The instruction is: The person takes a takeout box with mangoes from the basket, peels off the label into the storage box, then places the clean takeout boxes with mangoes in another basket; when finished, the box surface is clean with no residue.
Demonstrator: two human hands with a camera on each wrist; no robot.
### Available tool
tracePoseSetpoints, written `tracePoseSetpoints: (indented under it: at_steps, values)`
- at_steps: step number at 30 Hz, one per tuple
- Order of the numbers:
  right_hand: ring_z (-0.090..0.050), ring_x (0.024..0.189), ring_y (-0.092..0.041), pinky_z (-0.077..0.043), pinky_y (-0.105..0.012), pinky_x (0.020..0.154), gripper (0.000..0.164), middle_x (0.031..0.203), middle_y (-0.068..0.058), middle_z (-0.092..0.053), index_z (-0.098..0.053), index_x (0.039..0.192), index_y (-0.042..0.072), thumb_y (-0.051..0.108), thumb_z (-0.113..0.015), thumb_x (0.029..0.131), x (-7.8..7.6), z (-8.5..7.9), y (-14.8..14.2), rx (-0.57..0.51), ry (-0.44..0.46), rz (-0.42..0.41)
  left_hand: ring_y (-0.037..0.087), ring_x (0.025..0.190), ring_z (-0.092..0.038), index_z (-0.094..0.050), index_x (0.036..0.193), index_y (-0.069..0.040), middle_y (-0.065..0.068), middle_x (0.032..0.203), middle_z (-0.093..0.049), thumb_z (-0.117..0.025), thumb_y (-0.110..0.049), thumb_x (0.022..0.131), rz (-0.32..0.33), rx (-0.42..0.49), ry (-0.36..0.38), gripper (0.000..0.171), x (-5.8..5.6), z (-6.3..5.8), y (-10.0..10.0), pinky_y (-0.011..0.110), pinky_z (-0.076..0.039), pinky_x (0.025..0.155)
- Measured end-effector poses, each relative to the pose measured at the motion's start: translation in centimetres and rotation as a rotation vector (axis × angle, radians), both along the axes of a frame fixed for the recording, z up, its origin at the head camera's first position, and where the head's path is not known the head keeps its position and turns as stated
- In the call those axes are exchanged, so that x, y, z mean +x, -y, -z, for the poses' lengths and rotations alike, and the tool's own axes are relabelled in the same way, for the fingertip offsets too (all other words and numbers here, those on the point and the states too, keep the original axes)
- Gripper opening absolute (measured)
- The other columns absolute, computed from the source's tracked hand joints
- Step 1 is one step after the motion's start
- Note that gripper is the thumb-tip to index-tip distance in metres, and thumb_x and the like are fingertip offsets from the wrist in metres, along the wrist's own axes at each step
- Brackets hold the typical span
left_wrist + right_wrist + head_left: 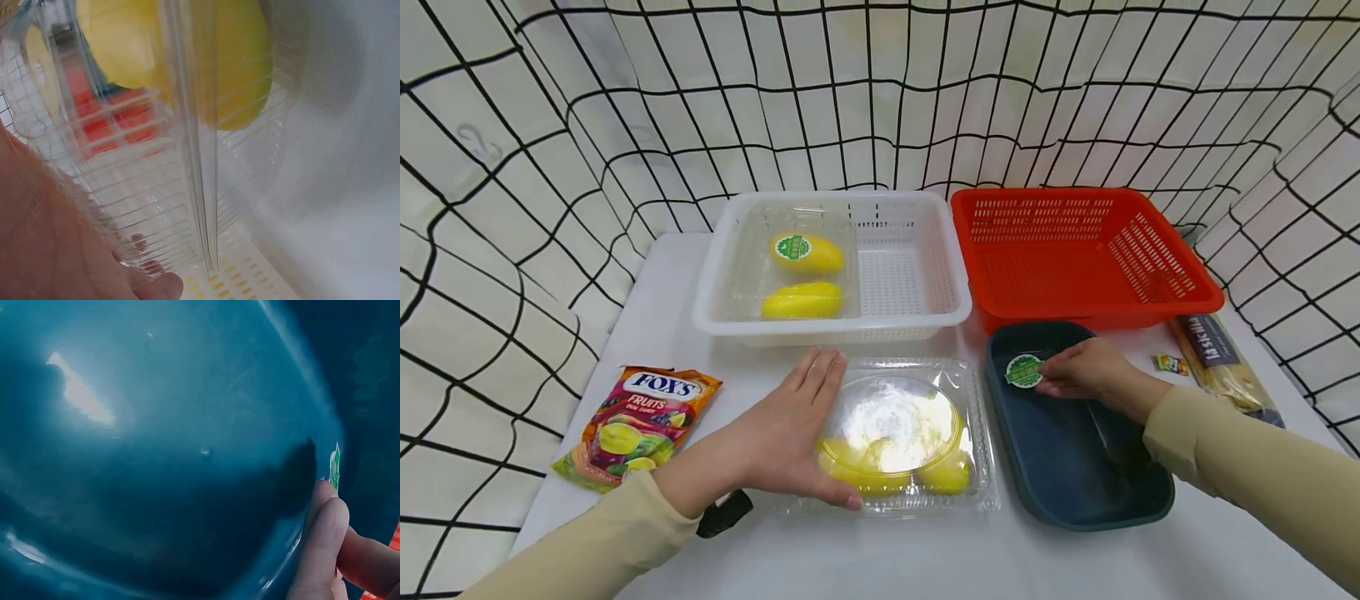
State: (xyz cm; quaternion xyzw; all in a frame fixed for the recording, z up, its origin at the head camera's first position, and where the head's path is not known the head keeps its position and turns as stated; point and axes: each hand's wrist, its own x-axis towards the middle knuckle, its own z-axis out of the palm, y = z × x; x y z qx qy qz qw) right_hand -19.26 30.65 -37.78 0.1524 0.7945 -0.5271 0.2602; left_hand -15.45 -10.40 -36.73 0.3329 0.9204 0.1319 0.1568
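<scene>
A round green-and-white sticker is pinched between the thumb and fingers of my right hand, over the dark blue tub. In the right wrist view the sticker shows edge-on at the fingertips. My left hand rests with straight fingers along the left side of a clear plastic clamshell box. Yellow mangoes lie inside that box under its shiny lid. The left wrist view shows the box's ribbed wall close up, with yellow fruit behind it.
A white basket at the back holds another clear box with two yellow mangoes, one with a green sticker. Beside it stands a red basket. A Fox's candy bag lies left; a pasta pack and small wrapped candy lie right.
</scene>
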Motion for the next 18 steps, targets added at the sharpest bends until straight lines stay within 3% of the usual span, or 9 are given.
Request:
tracePoseSetpoints:
  at_steps: [6,18]
  values:
    - [-0.073,0.069,-0.008,-0.062,-0.024,0.070,0.038,0.079,-0.003,-0.075,-0.053,0.131,-0.022,0.002,-0.058,0.102,-0.7,0.5,0.7,-0.027,0.045,0.022,0.046,0.157,-0.005,-0.013,0.160,0.009,0.026,0.170,-0.009,-0.074,-0.083,0.064,-0.003,0.001,0.004,0.146,0.0,0.2,0.1,0.058,-0.024,0.125]
    - [-0.074,0.067,-0.009,-0.062,-0.023,0.067,0.034,0.077,-0.005,-0.075,-0.056,0.126,-0.023,-0.001,-0.059,0.100,-0.5,1.5,0.9,-0.069,0.073,0.069,0.046,0.157,-0.006,-0.013,0.160,0.009,0.026,0.170,-0.009,-0.074,-0.084,0.064,0.004,0.000,-0.011,0.147,-0.1,0.3,0.1,0.057,-0.023,0.126]
